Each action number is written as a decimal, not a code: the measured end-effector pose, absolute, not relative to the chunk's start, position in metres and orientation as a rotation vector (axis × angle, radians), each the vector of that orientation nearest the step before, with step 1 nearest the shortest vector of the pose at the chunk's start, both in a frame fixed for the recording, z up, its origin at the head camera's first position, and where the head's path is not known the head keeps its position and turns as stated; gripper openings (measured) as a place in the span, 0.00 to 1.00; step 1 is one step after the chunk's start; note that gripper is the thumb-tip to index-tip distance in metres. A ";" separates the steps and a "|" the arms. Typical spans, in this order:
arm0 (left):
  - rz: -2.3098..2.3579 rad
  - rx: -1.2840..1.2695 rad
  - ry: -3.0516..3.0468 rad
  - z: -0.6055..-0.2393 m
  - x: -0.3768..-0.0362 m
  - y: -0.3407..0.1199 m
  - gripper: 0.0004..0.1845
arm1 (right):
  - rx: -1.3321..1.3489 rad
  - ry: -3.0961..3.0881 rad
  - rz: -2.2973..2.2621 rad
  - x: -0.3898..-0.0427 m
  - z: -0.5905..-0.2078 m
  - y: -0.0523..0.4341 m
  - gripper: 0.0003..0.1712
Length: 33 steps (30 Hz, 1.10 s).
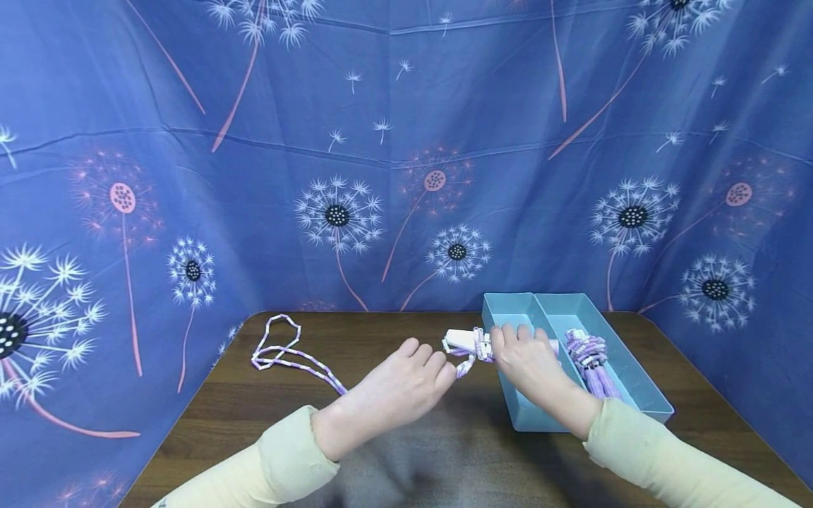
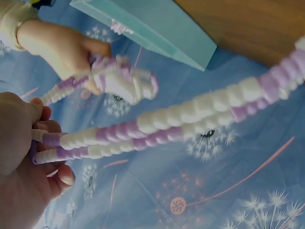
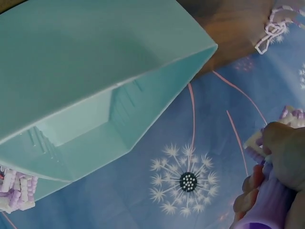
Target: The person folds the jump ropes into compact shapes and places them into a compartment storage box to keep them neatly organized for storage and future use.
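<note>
A jump rope with purple and white beads (image 1: 309, 366) runs in a double strand from the table's left side to my left hand (image 1: 403, 381). My left fingers curl round that double strand, as the left wrist view shows. My right hand (image 1: 527, 360) grips the handles, and some beaded rope is wound round them. A white handle end (image 1: 460, 340) sticks out on the left of that hand. In the right wrist view a purple handle (image 3: 269, 205) shows below the fingers. Both hands are raised above the table, the right one in front of the box's left compartment.
A light blue two-compartment box (image 1: 540, 418) stands on the right of the wooden table (image 1: 209, 437). Its right compartment holds another jump rope (image 1: 591, 356), wound up, with purple handles. A blue dandelion-print cloth (image 1: 381, 233) hangs behind and along both sides.
</note>
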<state>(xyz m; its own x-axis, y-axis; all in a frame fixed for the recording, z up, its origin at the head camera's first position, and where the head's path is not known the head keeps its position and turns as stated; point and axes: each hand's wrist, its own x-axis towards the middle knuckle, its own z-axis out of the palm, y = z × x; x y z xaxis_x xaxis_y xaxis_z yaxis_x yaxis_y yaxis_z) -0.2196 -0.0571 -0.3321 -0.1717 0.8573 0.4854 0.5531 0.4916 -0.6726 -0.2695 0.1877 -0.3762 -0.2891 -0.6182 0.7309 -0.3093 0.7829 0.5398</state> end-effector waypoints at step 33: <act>0.410 -1.297 -1.811 -0.320 -0.293 -0.083 0.09 | 1.269 -1.880 -0.321 -0.256 -0.381 0.186 0.26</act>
<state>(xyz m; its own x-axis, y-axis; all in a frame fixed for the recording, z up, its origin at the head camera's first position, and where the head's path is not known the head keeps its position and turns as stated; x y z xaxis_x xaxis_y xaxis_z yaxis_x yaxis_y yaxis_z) -0.2926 -0.0835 -0.3198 -0.1024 0.8897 0.4449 0.6116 0.4091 -0.6772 -0.2562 0.1857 -0.3808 -0.1504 -0.8597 0.4881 -0.6492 0.4582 0.6071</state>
